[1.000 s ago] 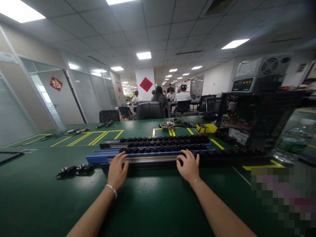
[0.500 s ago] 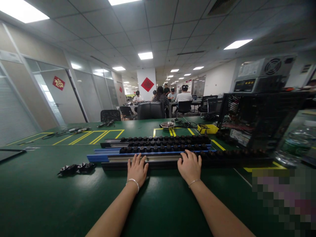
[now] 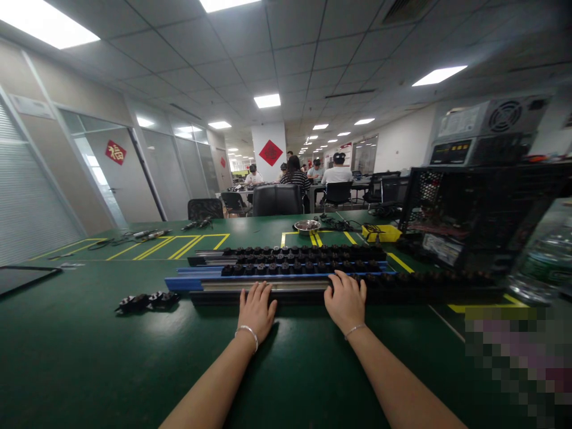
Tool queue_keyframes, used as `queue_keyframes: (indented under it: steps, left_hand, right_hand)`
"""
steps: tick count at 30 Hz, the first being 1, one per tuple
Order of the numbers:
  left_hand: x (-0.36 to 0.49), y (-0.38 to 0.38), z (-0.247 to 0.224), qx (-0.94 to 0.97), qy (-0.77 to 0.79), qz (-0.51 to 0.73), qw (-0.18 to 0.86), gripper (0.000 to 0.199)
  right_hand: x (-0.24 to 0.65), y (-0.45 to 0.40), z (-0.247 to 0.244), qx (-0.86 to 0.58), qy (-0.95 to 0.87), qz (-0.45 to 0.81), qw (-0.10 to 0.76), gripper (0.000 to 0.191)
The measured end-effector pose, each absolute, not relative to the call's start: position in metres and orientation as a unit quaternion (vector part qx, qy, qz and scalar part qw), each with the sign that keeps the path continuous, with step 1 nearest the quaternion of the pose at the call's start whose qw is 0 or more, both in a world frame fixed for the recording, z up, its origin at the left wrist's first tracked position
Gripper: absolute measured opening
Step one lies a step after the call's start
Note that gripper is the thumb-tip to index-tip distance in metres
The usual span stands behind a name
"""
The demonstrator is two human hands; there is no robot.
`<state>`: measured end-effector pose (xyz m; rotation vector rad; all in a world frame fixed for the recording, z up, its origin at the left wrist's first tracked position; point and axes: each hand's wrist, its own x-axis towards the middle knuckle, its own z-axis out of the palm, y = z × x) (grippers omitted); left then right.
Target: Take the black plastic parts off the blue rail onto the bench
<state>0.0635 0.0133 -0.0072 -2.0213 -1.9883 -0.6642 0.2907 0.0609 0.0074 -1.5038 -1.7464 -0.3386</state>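
A long black rail [image 3: 223,298] with a silver strip along its top lies crosswise in front of me. My left hand [image 3: 258,310] rests on its near side, fingers extended over the top and thumb apart. Farther right, my right hand [image 3: 346,302] bends its fingers over the same rail, its fingertips partly hidden. Just right of that hand begins a row of black blocks [image 3: 420,281] seated along the rail. Behind lies a blue rail [image 3: 179,283], and beyond it are rows of similar black blocks [image 3: 286,268].
Loose black pieces [image 3: 147,302] lie at the left on the green table [image 3: 134,369]. A metal bowl [image 3: 307,226] and a yellow tray [image 3: 381,233] stand behind the rails. An open computer case [image 3: 478,208] and a plastic bottle [image 3: 547,262] stand right. People sit at farther tables.
My left hand has slid slightly right along the rail. My right hand stays at nearly the same place. The whole view has shifted a little, moving the scene to the right.
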Motion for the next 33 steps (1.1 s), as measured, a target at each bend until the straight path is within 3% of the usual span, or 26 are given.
queue_keyframes:
  steps: [25, 33]
  left_hand:
    - [0.0658, 0.0108, -0.0032, -0.686, -0.68, -0.224, 0.126, 0.04]
    - [0.0654, 0.011, -0.0032, -0.686, -0.681, -0.226, 0.122, 0.04]
  right_hand:
    - [0.2904, 0.0628, 0.0048, -0.543, -0.721, -0.113, 0.416, 0.03]
    - [0.2907, 0.062, 0.007, -0.623, -0.67, -0.107, 0.389, 0.031]
